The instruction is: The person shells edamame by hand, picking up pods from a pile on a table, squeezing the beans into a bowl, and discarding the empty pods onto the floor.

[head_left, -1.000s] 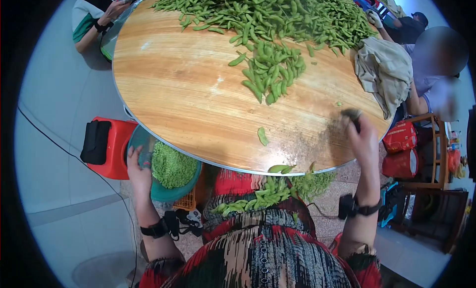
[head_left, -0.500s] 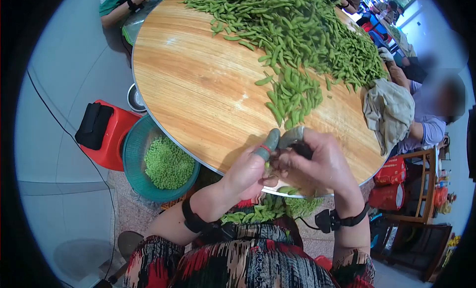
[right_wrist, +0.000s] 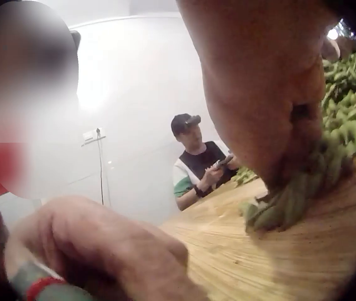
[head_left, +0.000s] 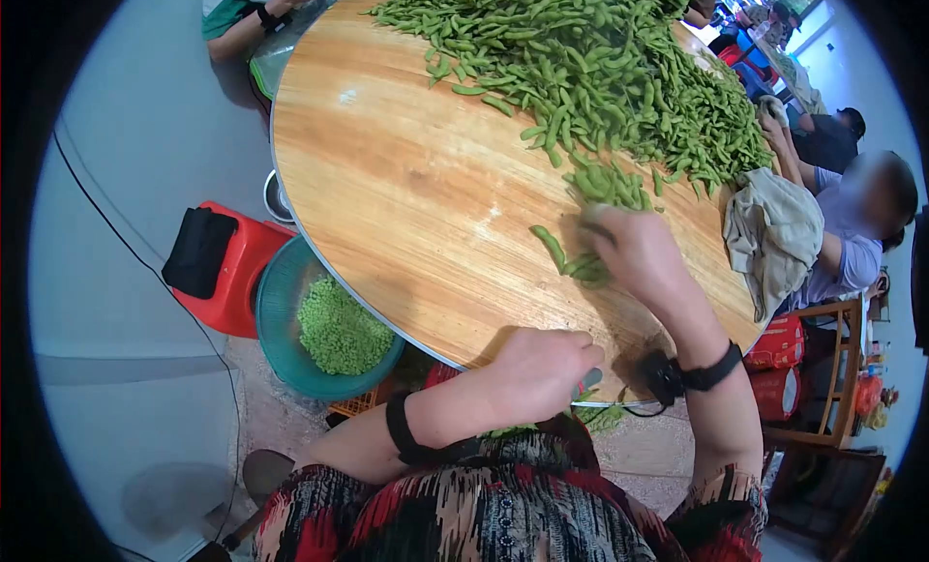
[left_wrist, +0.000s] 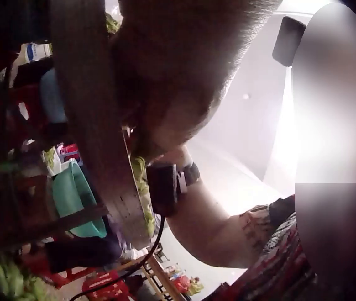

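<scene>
My right hand (head_left: pixel 639 252) curls its fingers down on a few green pods (head_left: pixel 586 269) on the round wooden table, just in front of the heap. The right wrist view shows that hand (right_wrist: pixel 266 94) over a cluster of pods (right_wrist: pixel 284 204), fingertips hidden among them. Near the table's front edge, my left hand (head_left: pixel 537 373) has its fingers curled, a grey cover on the thumb. It appears low in the right wrist view (right_wrist: pixel 103 244), the thumb cover (right_wrist: pixel 49 290) banded in red. Whether anything lies inside its fingers is hidden.
A large heap of pods (head_left: pixel 590 59) covers the table's far side. Below the left edge stands a teal basin (head_left: pixel 276 344) with shelled beans (head_left: pixel 341 328), beside a red stool (head_left: pixel 227 296). A grey cloth (head_left: pixel 774 238) lies at the right edge, near a seated person (head_left: pixel 861 219).
My left hand came from the basin to the table front. Both hands met there, then parted; my right hand moved forward onto the pods, and some now lie nearer me.
</scene>
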A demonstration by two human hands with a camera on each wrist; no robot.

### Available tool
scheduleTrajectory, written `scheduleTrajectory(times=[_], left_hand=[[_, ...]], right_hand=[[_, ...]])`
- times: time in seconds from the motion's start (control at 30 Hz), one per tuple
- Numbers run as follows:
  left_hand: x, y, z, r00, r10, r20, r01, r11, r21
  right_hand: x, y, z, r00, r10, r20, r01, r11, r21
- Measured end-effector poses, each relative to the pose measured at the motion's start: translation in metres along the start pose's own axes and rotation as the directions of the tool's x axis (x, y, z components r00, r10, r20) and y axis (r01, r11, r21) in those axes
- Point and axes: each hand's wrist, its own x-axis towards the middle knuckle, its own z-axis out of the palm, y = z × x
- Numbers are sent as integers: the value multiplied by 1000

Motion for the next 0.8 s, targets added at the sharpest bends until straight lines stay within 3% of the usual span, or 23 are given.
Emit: scheduleTrajectory(times=[0.03, 0.07, 0.1, 0.13, 0.17, 0.23, 0.27, 0.3, 0.37, 0.4, 0.47, 0.5, 0.53, 0.6, 0.63, 0.67, 0.7, 0.73, 0.77, 0.8], left_hand=[[1, -1, 4, 996, 38, -84, -42, 998, -45], [3, 0, 6, 996, 39, -77, -42, 998, -36], [5, 2, 9, 967, -20, -255, -3, 996, -91], [6, 4, 12, 903, -89, -419, 28, 988, -150], [6, 7, 10, 906, -92, -413, 36, 989, -142], [9, 14, -4, 893, -69, -445, 84, 996, 14], [9, 13, -5, 883, -76, -462, 107, 993, 41], [11, 13, -2, 886, 23, -462, 28, 994, 104], [15, 11, 6, 861, 170, -479, -91, 979, 183], [15, 12, 4, 858, 162, -487, -67, 976, 207], [17, 19, 5, 833, 321, -450, -192, 931, 309], [19, 19, 8, 800, 407, -441, -240, 890, 387], [21, 19, 10, 802, 406, -437, -233, 888, 397], [25, 21, 14, 778, 332, -534, -297, 943, 152], [28, 27, 15, 762, 247, -598, -248, 965, 82], [31, 27, 18, 772, 238, -590, -240, 968, 76], [34, 23, 25, 802, -3, -597, -156, 964, -214], [38, 23, 32, 812, -241, -532, -65, 868, -492], [42, 24, 38, 820, -252, -513, -56, 858, -511], [45, 25, 43, 825, -290, -485, -82, 788, -610]], right_hand=[[-12, 5, -3, 986, 47, -159, -29, 993, 115], [-24, 7, -6, 946, 109, -307, -37, 972, 232], [-34, 6, -10, 944, 114, -311, -38, 970, 239], [-44, 3, -15, 899, 321, -299, -133, 850, 510], [-56, 0, -17, 833, 506, -226, -191, 645, 740], [-83, -2, -16, 843, 502, 195, -260, 62, 964], [-91, -8, -11, 823, 487, 292, -236, -175, 956], [-98, -13, -5, 809, 438, 392, -214, -402, 890], [-113, -8, 6, 832, 306, 462, -186, -632, 752], [-117, -10, 9, 847, 276, 455, -195, -635, 748], [-126, -11, 13, 880, 265, 394, -177, -586, 791], [-132, -6, 11, 879, 255, 403, -240, -492, 836], [-134, -3, 10, 884, 245, 398, -238, -497, 835], [-140, 0, 7, 929, 239, 282, -263, -111, 958], [-142, 0, 4, 949, 219, 226, -215, -76, 974], [-143, -1, 5, 947, 220, 235, -220, -90, 971], [-144, -1, 6, 954, 219, 207, -173, -166, 971], [-148, 2, 8, 957, 227, 181, -126, -238, 963], [-152, 9, 11, 972, 136, 194, -139, -334, 932], [-155, 11, 9, 965, 151, 214, -152, -342, 927]])
